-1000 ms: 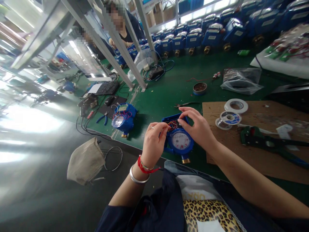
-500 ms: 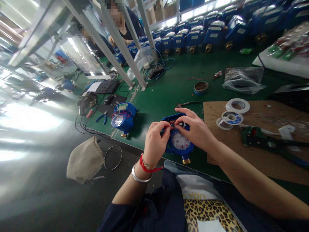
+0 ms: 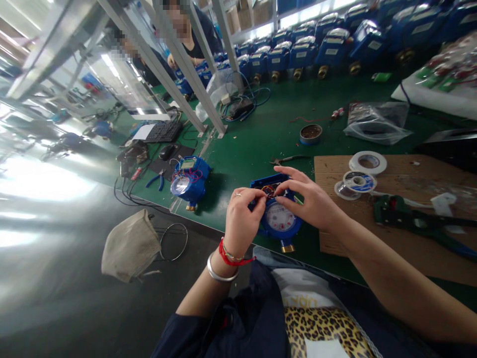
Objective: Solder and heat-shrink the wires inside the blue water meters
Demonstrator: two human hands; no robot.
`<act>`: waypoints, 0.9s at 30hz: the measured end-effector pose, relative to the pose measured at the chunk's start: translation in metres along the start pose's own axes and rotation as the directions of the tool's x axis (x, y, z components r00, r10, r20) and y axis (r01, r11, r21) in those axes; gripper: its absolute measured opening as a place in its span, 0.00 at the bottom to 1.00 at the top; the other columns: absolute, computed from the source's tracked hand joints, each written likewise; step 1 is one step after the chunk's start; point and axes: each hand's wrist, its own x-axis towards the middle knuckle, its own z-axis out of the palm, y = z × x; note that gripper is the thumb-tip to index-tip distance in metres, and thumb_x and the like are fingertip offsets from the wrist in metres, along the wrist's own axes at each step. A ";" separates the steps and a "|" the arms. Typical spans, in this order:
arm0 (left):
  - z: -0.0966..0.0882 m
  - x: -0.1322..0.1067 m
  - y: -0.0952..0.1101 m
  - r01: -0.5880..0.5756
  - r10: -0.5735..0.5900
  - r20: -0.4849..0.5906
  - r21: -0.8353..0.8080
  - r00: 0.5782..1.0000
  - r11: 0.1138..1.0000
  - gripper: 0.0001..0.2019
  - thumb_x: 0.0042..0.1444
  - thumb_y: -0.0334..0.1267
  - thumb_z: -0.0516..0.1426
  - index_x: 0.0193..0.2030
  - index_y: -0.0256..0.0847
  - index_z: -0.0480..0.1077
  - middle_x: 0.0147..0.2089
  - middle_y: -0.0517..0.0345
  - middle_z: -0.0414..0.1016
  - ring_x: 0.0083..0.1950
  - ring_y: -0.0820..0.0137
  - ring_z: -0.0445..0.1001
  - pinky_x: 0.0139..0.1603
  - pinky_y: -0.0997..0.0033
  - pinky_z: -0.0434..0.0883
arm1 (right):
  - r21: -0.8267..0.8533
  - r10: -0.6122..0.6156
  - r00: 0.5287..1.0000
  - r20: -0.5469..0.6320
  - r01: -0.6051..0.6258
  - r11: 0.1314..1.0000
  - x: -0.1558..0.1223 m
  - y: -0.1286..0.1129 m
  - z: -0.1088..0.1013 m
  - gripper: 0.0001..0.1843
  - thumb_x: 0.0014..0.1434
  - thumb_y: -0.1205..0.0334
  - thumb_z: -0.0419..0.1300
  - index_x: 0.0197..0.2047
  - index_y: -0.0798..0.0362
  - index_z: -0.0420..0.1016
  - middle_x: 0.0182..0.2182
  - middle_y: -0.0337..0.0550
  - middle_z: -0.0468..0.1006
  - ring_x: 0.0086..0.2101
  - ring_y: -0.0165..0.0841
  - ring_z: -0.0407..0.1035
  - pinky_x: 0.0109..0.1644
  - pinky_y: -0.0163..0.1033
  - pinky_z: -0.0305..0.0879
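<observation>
Pinching wires (image 3: 267, 189), left hand (image 3: 241, 215) partly hides them; I cannot tell right hand's (image 3: 313, 203) grip.

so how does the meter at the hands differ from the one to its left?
Left hand and right hand are at the near meter; neither touches the left meter.
The left meter shows a display; none is visible on the near meter.
Near meter's dial shows red marks; left meter's shows glare.
Both: blue, brass-ended, wires exposed.

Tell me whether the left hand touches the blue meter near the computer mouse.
Apart. The head view shows a strip of green bench between the left hand and that blue meter.
</observation>
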 end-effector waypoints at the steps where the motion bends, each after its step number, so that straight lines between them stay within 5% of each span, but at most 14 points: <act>1: 0.000 0.000 -0.001 -0.002 0.002 0.001 -0.001 1.000 1.000 0.04 0.59 0.31 0.57 0.36 0.42 0.73 0.37 0.58 0.75 0.46 0.65 0.69 0.49 0.64 0.66 | 0.011 0.007 1.000 -0.004 -0.007 1.000 0.000 0.000 0.000 0.06 0.59 0.59 0.58 0.40 0.48 0.74 0.62 0.44 0.63 0.62 0.41 0.56 0.64 0.53 0.55; 10: 0.002 -0.001 -0.005 0.014 -0.014 0.016 0.002 1.000 1.000 0.04 0.61 0.33 0.56 0.36 0.41 0.72 0.37 0.56 0.75 0.46 0.64 0.69 0.48 0.63 0.65 | -0.020 -0.055 0.996 -0.074 0.054 0.998 0.007 -0.009 -0.001 0.09 0.61 0.64 0.56 0.44 0.48 0.74 0.60 0.45 0.66 0.61 0.38 0.58 0.64 0.50 0.56; 19: 0.001 -0.001 -0.002 0.028 -0.028 0.024 0.009 0.999 1.000 0.05 0.61 0.33 0.56 0.35 0.40 0.72 0.37 0.57 0.75 0.45 0.66 0.69 0.49 0.66 0.64 | -0.094 -0.184 0.981 -0.063 0.178 0.980 0.017 -0.012 0.000 0.05 0.61 0.65 0.56 0.35 0.52 0.73 0.57 0.47 0.69 0.61 0.40 0.57 0.64 0.52 0.55; 24: 0.002 -0.001 -0.005 0.025 -0.025 0.001 0.011 1.000 1.000 0.05 0.61 0.34 0.56 0.35 0.40 0.72 0.37 0.57 0.74 0.45 0.66 0.69 0.49 0.67 0.65 | -0.220 -0.017 0.975 -0.220 -0.033 0.975 0.031 0.040 -0.015 0.08 0.62 0.62 0.53 0.41 0.53 0.73 0.57 0.49 0.69 0.58 0.38 0.61 0.63 0.48 0.57; 27: 0.003 -0.001 -0.006 0.025 -0.025 -0.005 0.012 1.000 1.000 0.05 0.61 0.34 0.56 0.35 0.39 0.72 0.37 0.57 0.74 0.45 0.66 0.69 0.49 0.67 0.65 | -0.448 0.199 0.979 -0.051 -0.201 0.871 0.043 0.088 -0.010 0.27 0.58 0.57 0.57 0.57 0.60 0.66 0.63 0.57 0.60 0.62 0.44 0.54 0.65 0.49 0.51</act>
